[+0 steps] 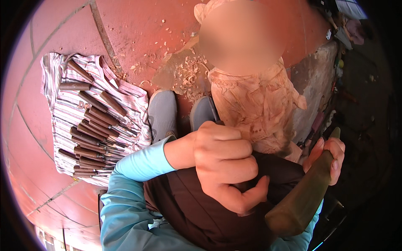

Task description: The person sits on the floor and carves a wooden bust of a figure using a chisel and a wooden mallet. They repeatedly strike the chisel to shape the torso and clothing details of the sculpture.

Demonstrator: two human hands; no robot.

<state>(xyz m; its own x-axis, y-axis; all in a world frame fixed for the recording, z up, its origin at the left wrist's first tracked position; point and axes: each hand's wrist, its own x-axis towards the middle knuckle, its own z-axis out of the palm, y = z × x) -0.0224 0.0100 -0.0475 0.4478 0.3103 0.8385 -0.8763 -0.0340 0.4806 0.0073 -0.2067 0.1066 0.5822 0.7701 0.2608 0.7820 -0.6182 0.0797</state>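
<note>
You sit over a red-brown tiled floor [138,25] with grey joints curving across it; everything below is placed from the pale wooden carving [255,108] that stands between your knees. Its upper part is blurred in the picture, so you cannot make out that part. To the right of the carving, a worn grey patch of wall or step [314,79] rises, with dim clutter beyond it that is too dark to tell. To the left of the carving, well apart, a striped cloth [54,79] lies flat on the floor, and on it rest rows of chisels with brown wooden handles [94,129]. Between the cloth and the carving, your grey shoes [163,113] rest on the floor. Above the shoes, at the carving's left edge, curled wood shavings [188,73] are scattered. Just below the carving, your left hand [226,163] has its fingers curled tight around a chisel [210,104], whose blade points up against the carving's left side. At the carving's lower right, your right hand [328,157] wraps its fingers around a dark wooden mallet [303,196].
</note>
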